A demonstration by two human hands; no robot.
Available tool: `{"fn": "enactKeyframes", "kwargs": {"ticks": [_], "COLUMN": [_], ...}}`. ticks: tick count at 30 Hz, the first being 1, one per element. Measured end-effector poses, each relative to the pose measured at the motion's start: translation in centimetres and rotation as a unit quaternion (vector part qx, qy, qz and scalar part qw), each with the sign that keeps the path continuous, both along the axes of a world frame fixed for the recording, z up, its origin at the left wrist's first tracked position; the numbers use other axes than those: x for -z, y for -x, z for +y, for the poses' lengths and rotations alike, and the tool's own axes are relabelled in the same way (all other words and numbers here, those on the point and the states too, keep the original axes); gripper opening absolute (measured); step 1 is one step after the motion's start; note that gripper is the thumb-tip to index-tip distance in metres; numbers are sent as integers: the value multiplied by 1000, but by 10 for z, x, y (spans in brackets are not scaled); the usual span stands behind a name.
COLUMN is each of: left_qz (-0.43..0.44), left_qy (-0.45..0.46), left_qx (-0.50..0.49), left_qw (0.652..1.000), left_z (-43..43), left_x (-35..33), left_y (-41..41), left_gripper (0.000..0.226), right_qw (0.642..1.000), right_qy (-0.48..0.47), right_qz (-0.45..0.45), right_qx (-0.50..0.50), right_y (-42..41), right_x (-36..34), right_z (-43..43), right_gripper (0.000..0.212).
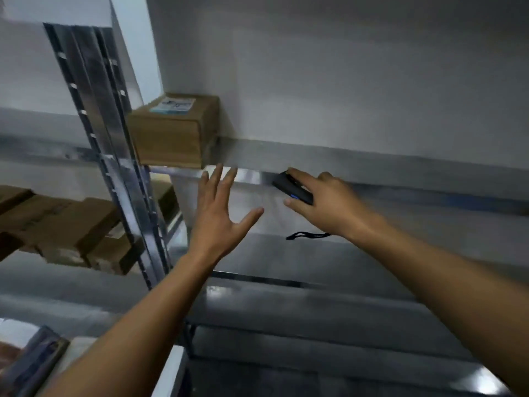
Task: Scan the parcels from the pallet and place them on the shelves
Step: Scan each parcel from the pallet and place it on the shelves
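Sitting on shelf (372, 156), parcel (171, 133) just above empty left hand (220, 213).

Level: dim and flat; the white wall (343, 81) reads as dull grey.
Source: out of view; probably overhead, as both forearms are lit evenly along their tops.
Glare: a bright patch on the metal shelf edge (247, 174), another on the lower shelf lip (217, 289), and pale streaks down the upright post (94, 110).
Shadows: soft; a dark band runs under the shelf edge, and the cardboard box (171, 138) is darker in front than on top.
Blur: motion smear throughout; the left hand (220, 222) has ghosted fingers (217, 179), the box label (174, 106) is unreadable, and the stacked boxes (57, 222) at the left border run together.
Sharpest: the right hand (323, 202) and scanner (289, 186), though still soft.
Distortion: wide-angle; the post leans and the shelf lines slope.
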State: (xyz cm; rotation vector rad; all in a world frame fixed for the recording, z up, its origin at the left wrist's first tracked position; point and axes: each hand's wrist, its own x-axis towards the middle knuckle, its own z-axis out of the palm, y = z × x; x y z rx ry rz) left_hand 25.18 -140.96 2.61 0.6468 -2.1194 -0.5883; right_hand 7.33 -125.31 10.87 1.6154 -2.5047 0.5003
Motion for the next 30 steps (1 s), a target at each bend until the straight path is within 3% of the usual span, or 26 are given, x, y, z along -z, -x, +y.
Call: {"fn": "enactKeyframes", "kwargs": {"ticks": [6,11,22,30], "left_qz": [-67,-137,-178,-186], "left_qy": [-30,-18,11,-14], "left_qx": [149,295,570,703], "left_qw": [986,946,802,687], "left_z": [119,262,709,955], "left_x": [38,56,98,109], "left_y": [59,121,203,214], "left_gripper": [92,93,94,91], "right_qw": [987,950,835,736], "right_qy": [-51,-57,-35,1], "right_qz": [-24,-80,-111,-144], "right_qx": [151,297,538,662], "right_y": [26,32,-32,-91], "right_x": [45,84,144,151], "right_z": [188,376,808,1022], "right_gripper": [68,70,68,70]}}
